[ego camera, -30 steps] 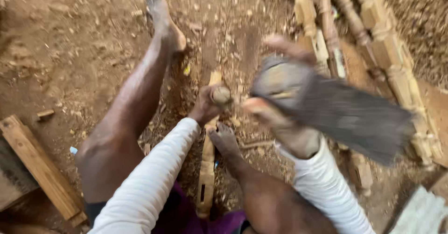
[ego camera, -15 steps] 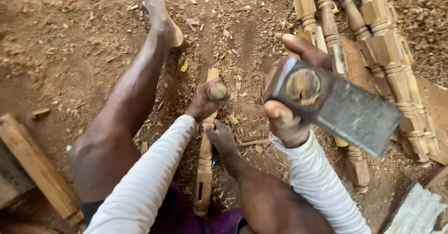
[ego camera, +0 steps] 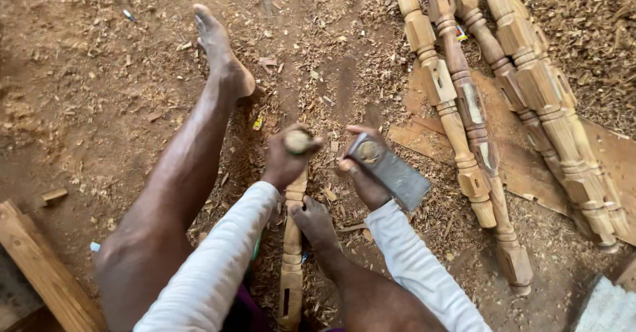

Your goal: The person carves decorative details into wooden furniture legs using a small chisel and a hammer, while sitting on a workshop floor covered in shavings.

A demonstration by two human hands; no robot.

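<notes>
Turned wooden spindle (ego camera: 292, 239) lies on the dirt floor (ego camera: 99, 94) btwn the person's legs, pinned under the right foot (ego camera: 314, 218). Left hand (ego camera: 286, 161), fingers clenched round a wooden chisel handle (ego camera: 297, 141), stands it upright on the spindle's far end. Right hand (ego camera: 361, 176), fingers wrapped tight on a flat metal hammer block (ego camera: 389, 170), sits just beside the handle, level w/ it. Finished spindles (ego camera: 503, 107) lie on a board at right, wood chips all around.
</notes>
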